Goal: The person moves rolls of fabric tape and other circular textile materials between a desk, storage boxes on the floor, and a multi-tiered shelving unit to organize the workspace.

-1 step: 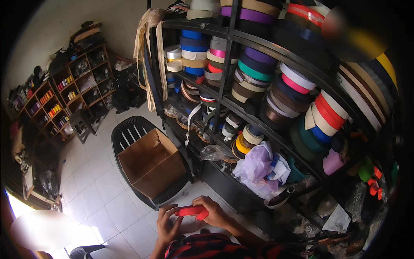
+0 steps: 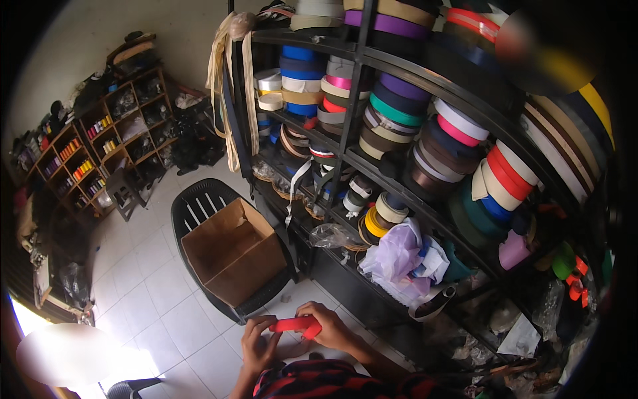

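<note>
A red ribbon (image 2: pixel 290 324), probably a small flat roll, is held between my two hands at the lower middle, in front of my body. The fingers and thumb of my left hand (image 2: pixel 256 339) pinch its left end. My right hand (image 2: pixel 327 326) has its fingers closed round the right end, where a short piece of the red band hangs down below the fingers. Part of the ribbon is hidden behind the fingers of both hands. Just beyond my hands, an open cardboard box (image 2: pixel 249 269) sits on a black plastic chair (image 2: pixel 186 199).
To the right, a black metal shelf (image 2: pixel 425 73) holds several rolls of coloured ribbon and webbing. A crumpled lilac plastic bag (image 2: pixel 395 256) lies on its lower level. At the far left stand a wooden rack (image 2: pixel 106 126) with thread spools and a dark stool (image 2: pixel 125 189) on white floor tiles.
</note>
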Available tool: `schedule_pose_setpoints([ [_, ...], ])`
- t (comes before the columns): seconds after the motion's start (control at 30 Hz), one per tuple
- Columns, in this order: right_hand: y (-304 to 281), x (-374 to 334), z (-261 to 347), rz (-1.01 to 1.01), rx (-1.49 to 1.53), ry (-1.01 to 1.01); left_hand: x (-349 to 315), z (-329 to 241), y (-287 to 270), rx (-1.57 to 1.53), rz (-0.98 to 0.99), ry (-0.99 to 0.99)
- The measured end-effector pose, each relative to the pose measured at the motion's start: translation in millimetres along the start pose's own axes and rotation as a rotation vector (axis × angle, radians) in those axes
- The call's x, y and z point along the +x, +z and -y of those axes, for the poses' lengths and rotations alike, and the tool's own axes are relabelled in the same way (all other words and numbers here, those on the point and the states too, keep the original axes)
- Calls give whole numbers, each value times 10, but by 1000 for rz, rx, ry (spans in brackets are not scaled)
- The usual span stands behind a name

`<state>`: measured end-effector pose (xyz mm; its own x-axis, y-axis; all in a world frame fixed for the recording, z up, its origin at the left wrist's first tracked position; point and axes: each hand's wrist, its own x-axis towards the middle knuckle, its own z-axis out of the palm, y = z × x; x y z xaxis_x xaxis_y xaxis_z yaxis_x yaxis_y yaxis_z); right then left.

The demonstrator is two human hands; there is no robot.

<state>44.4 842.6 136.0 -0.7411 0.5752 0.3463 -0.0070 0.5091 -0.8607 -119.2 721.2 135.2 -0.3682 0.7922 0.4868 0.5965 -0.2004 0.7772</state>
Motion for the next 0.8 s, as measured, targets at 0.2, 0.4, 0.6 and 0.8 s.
schedule_pose_setpoints([
  [0.2, 195, 472, 266, 328, 220, 244, 376, 447, -419, -96, 22, -43],
  [0.4, 469, 855, 242, 630, 439, 258, 740, 948, -851, -188, 133, 104],
  [0.6, 632, 1052, 360, 724, 238, 338, 945, 1170, -1100, -300, 198, 98],
  [0.8, 827, 1251, 288, 831, 230, 397, 1112, 1353, -1239, -328, 136, 41],
])
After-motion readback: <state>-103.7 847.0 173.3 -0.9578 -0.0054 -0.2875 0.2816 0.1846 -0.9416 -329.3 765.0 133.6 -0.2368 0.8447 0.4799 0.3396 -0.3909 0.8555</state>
